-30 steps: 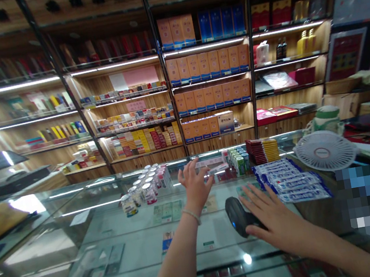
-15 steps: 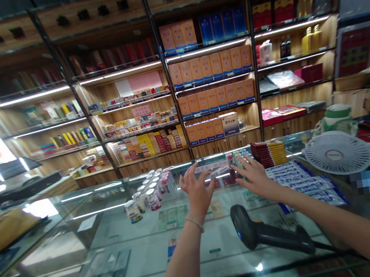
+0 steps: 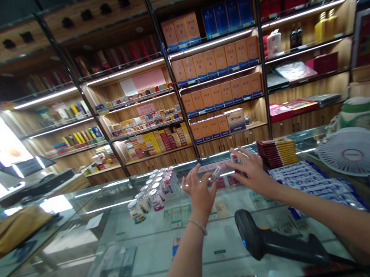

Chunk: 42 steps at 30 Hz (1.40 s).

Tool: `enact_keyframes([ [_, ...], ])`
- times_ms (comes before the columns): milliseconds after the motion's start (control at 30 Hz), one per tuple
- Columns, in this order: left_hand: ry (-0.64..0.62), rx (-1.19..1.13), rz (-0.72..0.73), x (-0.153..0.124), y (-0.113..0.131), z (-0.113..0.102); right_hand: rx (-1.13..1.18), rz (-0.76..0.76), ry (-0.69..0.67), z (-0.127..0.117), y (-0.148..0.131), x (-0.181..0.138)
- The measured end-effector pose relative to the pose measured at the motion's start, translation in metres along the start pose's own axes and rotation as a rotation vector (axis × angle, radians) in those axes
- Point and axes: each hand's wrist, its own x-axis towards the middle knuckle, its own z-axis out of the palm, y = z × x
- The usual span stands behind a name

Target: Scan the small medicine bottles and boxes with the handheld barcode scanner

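Note:
My left hand [image 3: 199, 190], with a beaded bracelet at the wrist, pinches a small clear-and-white plastic tube [image 3: 216, 173] between thumb and forefinger above the glass counter [image 3: 207, 269]. The tube is tilted, its right end higher; what it contains is too small to tell. To its right, my right hand [image 3: 253, 174] has its fingers apart, the tips close to the tube. Whether they touch it I cannot tell. Behind that hand, small upright packs [image 3: 235, 157] are partly hidden. Below the right forearm a black barcode scanner [image 3: 280, 241] lies on the glass.
Rows of small lidded jars [image 3: 156, 200] stand left of my hands. On the right are stacked red-and-yellow packs [image 3: 277, 152], blue-and-white sachets [image 3: 315, 185], a white fan [image 3: 354, 152] and a green-and-white jug [image 3: 356, 113]. Lit wooden shelves [image 3: 230, 140] with boxes line the wall.
The tube has turned from nearly level to more tilted in my left hand. My right fingers have come a little closer to it. The view has shifted slightly.

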Motion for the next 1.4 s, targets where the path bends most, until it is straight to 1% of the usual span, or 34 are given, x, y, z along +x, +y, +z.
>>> enact_keyframes([
  [167, -0.013, -0.011, -0.012, -0.001, 0.002, 0.002, 0.038, -0.079, 0.096, 0.004, -0.003, 0.014],
  [367, -0.054, -0.017, -0.015, -0.001, 0.006, 0.001, 0.036, -0.102, 0.123, 0.005, -0.005, 0.031],
  [433, -0.068, -0.013, -0.005, -0.001, 0.006, 0.002, 0.025, -0.104, 0.110, 0.003, -0.003, 0.034],
  [567, -0.101, -0.007, 0.005, -0.001, 0.009, 0.004, 0.012, -0.135, 0.035, -0.005, 0.006, 0.036],
  [733, -0.151, -0.001, 0.031, 0.001, 0.019, 0.004, 0.009, -0.147, -0.034, -0.013, 0.015, 0.036],
  [900, -0.207, 0.008, 0.065, 0.006, 0.029, 0.000, 0.013, -0.128, -0.056, -0.018, 0.018, 0.038],
  [1067, -0.180, 0.017, 0.043, 0.019, 0.034, -0.005, 0.018, -0.065, -0.049, -0.021, 0.026, 0.042],
  [1233, -0.150, -0.015, 0.027, 0.043, 0.043, -0.009, 0.012, -0.058, -0.022, -0.020, 0.036, 0.043],
  [1400, -0.145, -0.043, 0.063, 0.060, 0.048, 0.002, -0.019, -0.041, -0.021, -0.017, 0.047, 0.043],
])
